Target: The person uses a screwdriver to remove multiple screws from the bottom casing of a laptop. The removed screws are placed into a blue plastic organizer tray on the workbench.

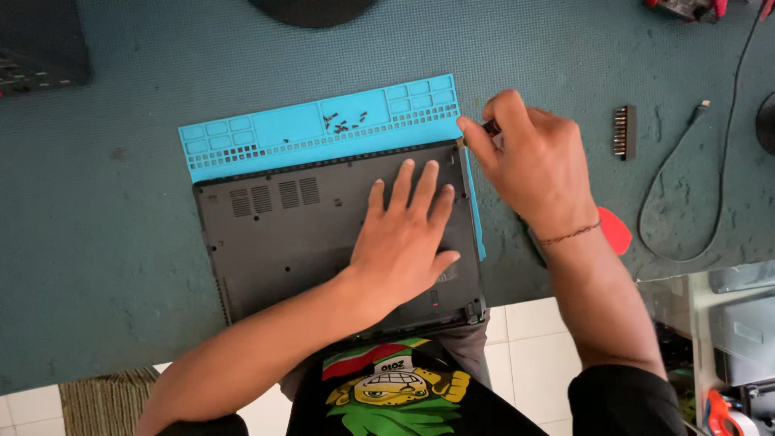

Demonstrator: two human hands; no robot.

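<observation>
A dark grey laptop [282, 234] lies bottom-up on a blue silicone repair mat [266, 133]. My left hand [404, 234] rests flat on the laptop's base cover, fingers spread, pressing down near its right side. My right hand [529, 161] is closed around a small dark tool [490, 126], probably a screwdriver, whose tip sits at the laptop's far right corner. Most of the tool is hidden by the fingers. Several small black screws [343, 123] lie in a tray compartment of the mat.
A strip of screwdriver bits [623, 132] lies to the right on the teal desk surface [105, 242]. A red pick [617, 232] sits beside my right wrist. A black cable [714, 161] loops at the right. A dark device [40, 48] occupies the far left corner.
</observation>
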